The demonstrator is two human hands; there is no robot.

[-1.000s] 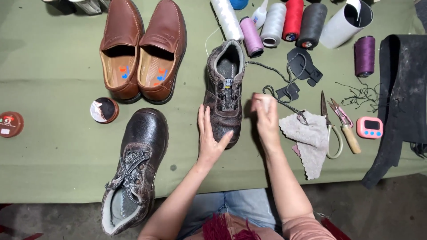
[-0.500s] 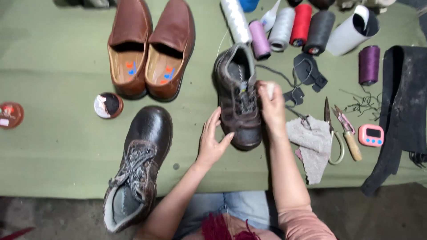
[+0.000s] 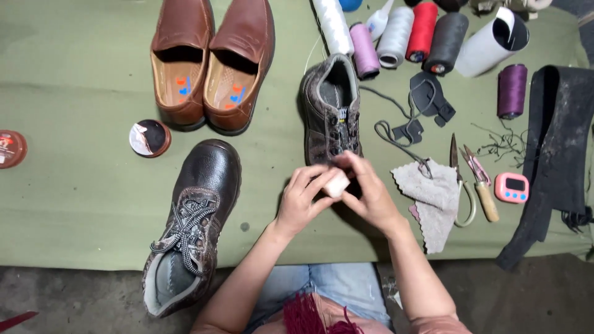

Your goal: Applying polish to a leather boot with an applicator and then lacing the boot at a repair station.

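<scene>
Left hand and right hand together over the counter, each grip closed on a small white block pinched between fingertips; just below the toe of a worn brown shoe; grey cloth beside the right wrist; dark laced boot at left.

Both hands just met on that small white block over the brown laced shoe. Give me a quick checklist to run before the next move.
1. White block pinched between fingers of left hand and right hand: ok.
2. Brown laced shoe lies flat on the green table, toe under the hands: ok.
3. Black boot heel overhangs the table edge: not ok.
4. Scissors beside the grey cloth, apart from the hands: ok.
5. Polish tin open, lid not seen: cannot tell.
</scene>
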